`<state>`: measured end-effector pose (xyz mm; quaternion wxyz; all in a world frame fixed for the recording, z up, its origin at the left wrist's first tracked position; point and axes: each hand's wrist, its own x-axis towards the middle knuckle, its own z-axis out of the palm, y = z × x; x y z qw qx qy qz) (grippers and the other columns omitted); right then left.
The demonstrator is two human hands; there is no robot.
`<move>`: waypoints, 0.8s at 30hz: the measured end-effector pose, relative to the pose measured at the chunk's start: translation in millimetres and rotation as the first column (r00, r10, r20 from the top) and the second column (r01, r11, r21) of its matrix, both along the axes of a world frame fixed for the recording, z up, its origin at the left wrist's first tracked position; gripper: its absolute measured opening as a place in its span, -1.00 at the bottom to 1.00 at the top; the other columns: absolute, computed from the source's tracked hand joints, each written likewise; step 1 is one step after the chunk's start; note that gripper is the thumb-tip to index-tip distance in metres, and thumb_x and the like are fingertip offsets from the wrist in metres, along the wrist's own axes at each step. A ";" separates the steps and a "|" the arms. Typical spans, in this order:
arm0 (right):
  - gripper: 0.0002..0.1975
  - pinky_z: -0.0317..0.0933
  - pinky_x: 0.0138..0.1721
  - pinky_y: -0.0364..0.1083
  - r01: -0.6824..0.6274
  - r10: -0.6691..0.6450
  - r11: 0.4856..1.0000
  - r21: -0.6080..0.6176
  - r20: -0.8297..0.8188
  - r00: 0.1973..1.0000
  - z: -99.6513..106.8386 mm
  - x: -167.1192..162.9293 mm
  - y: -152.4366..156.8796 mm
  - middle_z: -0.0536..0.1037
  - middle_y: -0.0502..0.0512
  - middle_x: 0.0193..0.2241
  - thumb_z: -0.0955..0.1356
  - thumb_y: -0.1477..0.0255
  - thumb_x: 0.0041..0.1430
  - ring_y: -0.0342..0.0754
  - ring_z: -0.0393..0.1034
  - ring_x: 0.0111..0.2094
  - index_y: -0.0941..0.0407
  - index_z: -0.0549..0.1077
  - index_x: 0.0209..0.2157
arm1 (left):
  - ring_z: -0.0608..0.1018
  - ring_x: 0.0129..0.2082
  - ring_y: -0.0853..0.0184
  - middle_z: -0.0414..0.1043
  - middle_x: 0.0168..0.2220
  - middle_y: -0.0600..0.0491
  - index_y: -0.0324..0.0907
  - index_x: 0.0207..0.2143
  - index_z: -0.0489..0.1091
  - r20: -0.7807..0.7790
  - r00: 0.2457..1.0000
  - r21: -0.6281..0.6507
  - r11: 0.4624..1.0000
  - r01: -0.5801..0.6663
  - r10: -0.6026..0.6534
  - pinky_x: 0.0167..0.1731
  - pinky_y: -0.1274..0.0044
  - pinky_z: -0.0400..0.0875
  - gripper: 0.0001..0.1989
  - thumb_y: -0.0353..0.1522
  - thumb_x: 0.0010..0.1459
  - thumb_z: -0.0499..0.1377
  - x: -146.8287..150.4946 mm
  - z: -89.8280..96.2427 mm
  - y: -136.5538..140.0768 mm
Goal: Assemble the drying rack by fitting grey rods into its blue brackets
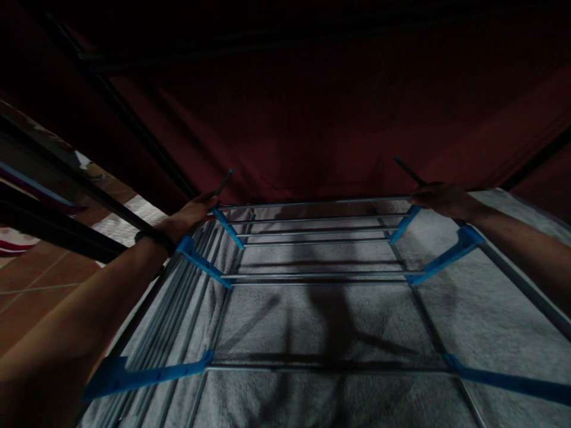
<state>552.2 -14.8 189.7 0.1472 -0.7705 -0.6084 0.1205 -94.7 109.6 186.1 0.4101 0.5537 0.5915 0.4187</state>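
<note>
In the head view, a metal drying rack [312, 276] with blue plastic joints stretches ahead over a grey towel [321, 333]. The left hand [191, 213] closes around the rack's far left corner, the right hand [435, 197] around its far right corner. Dark red fabric [312, 119] hangs just beyond.

Two hands: left hand [190, 213], right hand [439, 198]; one drying rack [321, 276]; one dark red cloth [330, 119].
</note>
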 end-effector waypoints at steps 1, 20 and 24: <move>-0.61 0.40 -0.13 -0.02 0.007 -0.007 1.000 0.008 0.004 1.000 -0.5 0.2 0.0 0.65 0.17 -0.10 0.37 0.20 0.15 0.10 0.56 -0.19 0.14 0.62 -0.10 | 0.61 -0.16 0.26 0.57 -0.16 0.02 -0.15 0.06 0.50 0.000 1.000 -0.011 1.000 0.001 -0.001 0.03 0.30 0.54 -0.63 -0.24 0.24 0.33 -0.1 0.2 -0.1; -0.54 0.41 -0.16 -0.04 0.009 -0.009 1.000 -0.002 -0.052 0.999 -9.1 10.8 3.5 0.66 0.16 -0.13 0.39 0.16 0.18 0.10 0.58 -0.18 0.15 0.60 0.00 | 0.65 -0.16 0.26 0.56 -0.09 0.03 -0.07 0.10 0.49 0.008 1.000 -0.040 0.999 0.009 -0.009 -0.08 0.39 0.59 -0.58 -0.27 0.19 0.34 -2.3 -1.0 2.2; -0.57 0.41 -0.13 -0.03 -0.013 0.012 1.000 0.010 0.030 0.999 -9.6 10.5 4.6 0.66 0.16 -0.08 0.37 0.17 0.19 0.13 0.58 -0.15 0.13 0.62 -0.03 | 0.66 -0.17 0.26 0.56 -0.10 0.04 -0.07 0.10 0.49 0.019 1.000 -0.054 0.998 -0.011 0.012 -0.04 0.35 0.58 -0.62 -0.29 0.24 0.31 -1.3 -1.2 3.5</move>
